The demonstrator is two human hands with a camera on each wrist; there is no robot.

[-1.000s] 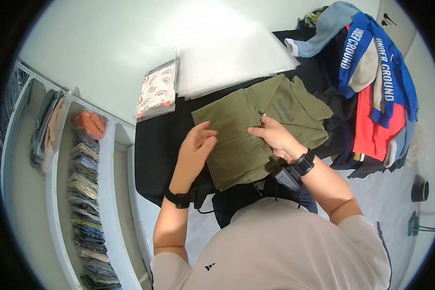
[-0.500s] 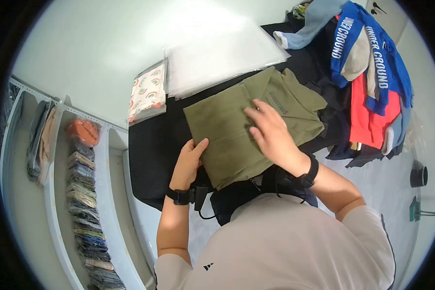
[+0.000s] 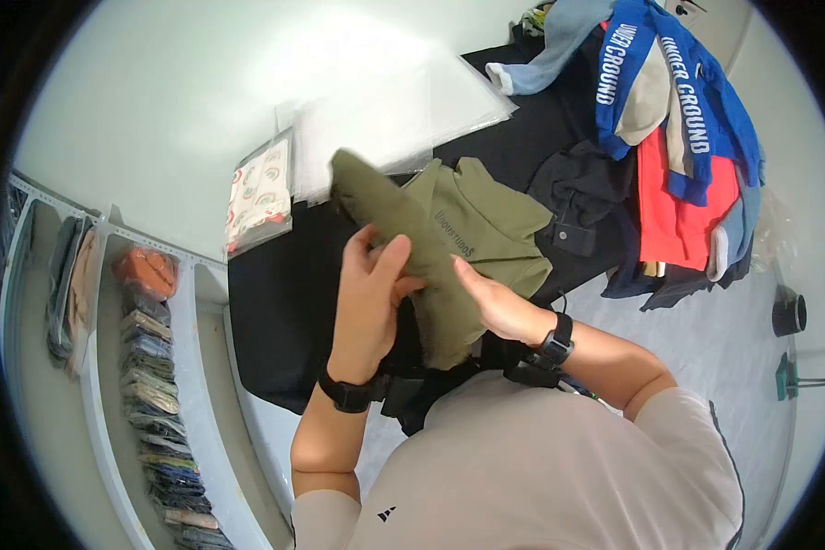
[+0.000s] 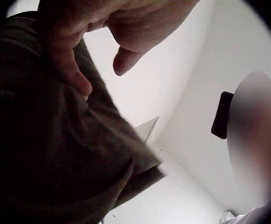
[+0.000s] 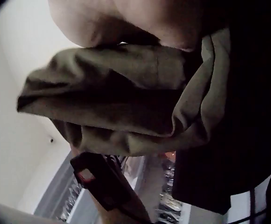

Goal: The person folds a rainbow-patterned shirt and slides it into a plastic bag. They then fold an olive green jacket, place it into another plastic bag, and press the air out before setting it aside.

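Observation:
In the head view, an olive-green garment with dark lettering [image 3: 500,220] lies on the black-covered table, its left part raised in a thick fold [image 3: 431,275]. My left hand [image 3: 362,302] is at the fold's left side; in the left wrist view a fingertip of the left hand [image 4: 100,28] touches the cloth [image 4: 56,135], the thumb held away from it. On the other side, my right hand [image 3: 504,307] rests its edge against the fold. The right wrist view has the right hand [image 5: 130,21] above the bunched green cloth [image 5: 116,93], its fingertips mostly hidden.
Clear plastic bags [image 3: 367,119] lie at the back of the table, beside a bagged rainbow-print item [image 3: 258,194]. To the right are dark clothes [image 3: 582,188], a blue garment [image 3: 628,82] and red cloth [image 3: 674,215]. Packed garments fill shelves [image 3: 92,344] at left.
The garment's left part has risen from flat into a fold leaning right. My left hand has moved from its lower left edge to the fold, and the right hand has shifted down off the middle.

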